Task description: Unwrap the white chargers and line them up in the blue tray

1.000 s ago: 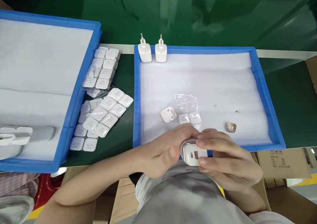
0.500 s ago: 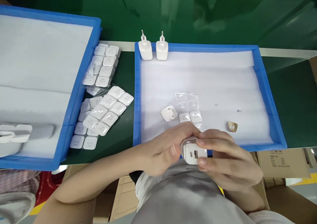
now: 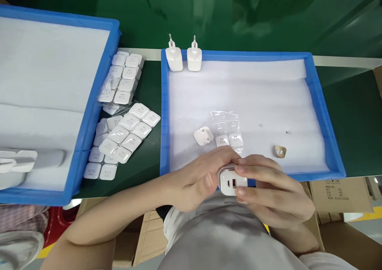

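Observation:
A white USB charger [image 3: 228, 185] is held between my two hands over the front edge of the right blue tray [image 3: 253, 57]; two ports show on its end face. My left hand [image 3: 198, 180] grips it from the left, its thumb bent beside it. The fingertips of my right hand [image 3: 271, 188] press on its right side. Just beyond lie white port-slotted covers [image 3: 235, 139] in clear plastic and a loose white plug piece [image 3: 203, 136]. A small tan piece [image 3: 280, 151] rests to the right.
Two white chargers with pins up [image 3: 174, 59] stand at the tray's back left corner. Plastic-wrapped white covers [image 3: 131, 141] are stacked on the green table [image 3: 149, 79]. At the left is another blue tray [image 3: 106, 69] holding white pieces [image 3: 18, 160]. Cardboard boxes [image 3: 340, 198] stand below.
The charger's end face has tilted slightly, and a reddish inside now shows in its wider port. Both hands keep their hold with barely any movement.

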`<action>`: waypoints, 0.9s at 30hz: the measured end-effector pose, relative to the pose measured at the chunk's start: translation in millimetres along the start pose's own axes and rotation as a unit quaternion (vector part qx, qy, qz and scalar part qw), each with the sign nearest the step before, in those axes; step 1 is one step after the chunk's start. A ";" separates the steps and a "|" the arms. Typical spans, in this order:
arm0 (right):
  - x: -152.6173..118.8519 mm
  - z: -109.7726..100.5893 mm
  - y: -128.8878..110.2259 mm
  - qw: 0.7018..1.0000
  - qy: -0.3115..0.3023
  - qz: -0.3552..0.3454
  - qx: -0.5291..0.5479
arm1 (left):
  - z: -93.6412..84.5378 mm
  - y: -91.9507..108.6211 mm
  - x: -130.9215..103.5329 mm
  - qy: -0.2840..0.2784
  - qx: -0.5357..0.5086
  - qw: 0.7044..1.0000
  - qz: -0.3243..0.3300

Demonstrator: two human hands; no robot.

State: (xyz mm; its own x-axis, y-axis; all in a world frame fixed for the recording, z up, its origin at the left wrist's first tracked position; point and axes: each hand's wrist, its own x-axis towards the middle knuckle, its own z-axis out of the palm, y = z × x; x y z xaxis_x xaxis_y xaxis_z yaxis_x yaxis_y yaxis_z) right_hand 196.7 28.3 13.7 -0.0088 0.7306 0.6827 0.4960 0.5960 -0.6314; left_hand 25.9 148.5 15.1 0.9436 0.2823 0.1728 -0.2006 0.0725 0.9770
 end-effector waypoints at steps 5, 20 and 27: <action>2.0 -1.8 -2.0 0.999 -0.007 0.000 -0.032 | -0.8 1.3 0.6 0.000 0.009 1.000 0.000; 1.8 0.3 -8.0 1.000 -0.008 0.027 0.013 | 2.0 1.4 4.5 0.020 0.014 0.999 0.038; 3.9 -0.3 -8.8 0.999 -0.018 0.030 0.009 | 3.1 4.1 4.5 0.033 -0.004 0.999 0.025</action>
State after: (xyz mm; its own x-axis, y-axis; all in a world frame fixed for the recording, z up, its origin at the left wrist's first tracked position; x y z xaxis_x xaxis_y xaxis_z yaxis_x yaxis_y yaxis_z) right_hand 192.6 25.8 22.0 -0.0105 0.7761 0.6305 0.4810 0.5567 -0.6773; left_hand 30.2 147.1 20.4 0.9134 0.3473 0.2124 -0.2490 0.0636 0.9664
